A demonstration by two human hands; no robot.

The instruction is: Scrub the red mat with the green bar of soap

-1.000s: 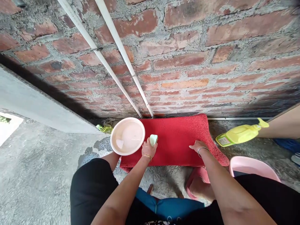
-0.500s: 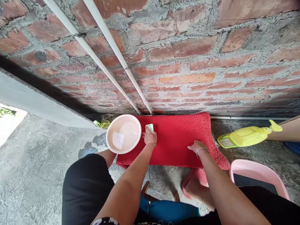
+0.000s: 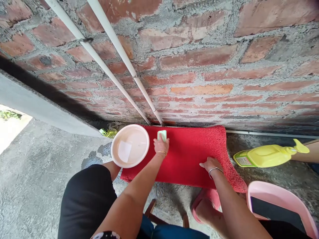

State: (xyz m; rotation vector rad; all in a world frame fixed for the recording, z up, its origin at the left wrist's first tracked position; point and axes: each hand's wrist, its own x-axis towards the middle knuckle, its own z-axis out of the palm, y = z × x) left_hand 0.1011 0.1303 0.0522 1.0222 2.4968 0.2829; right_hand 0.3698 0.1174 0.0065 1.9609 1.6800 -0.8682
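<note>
1. The left hand (image 3: 161,145) is holding a pale green block (image 3: 161,133), its fingers curling part-way around it, and it is pressing this block, as it seems, on the red cloth (image 3: 186,156) near the basin (image 3: 113,147).
2. The right hand (image 3: 211,164) is resting on the cloth's right part, its thumb pointing out; how far its fingers are opening, and whether they are gripping a fold, I cannot tell.
3. For working well, the right hand should be holding the cloth firmly flat, while the block should be travelling in even, overlapping passes (a tilted edge may be dragging the cloth into wrinkles).
4. The cloth is lying between the brick wall (image 3: 199,63) and the person's legs (image 3: 84,199), the basin covering part of its left end.
5. It is looking bright red, smooth in the middle and shaggy along the curving right edge.
</note>
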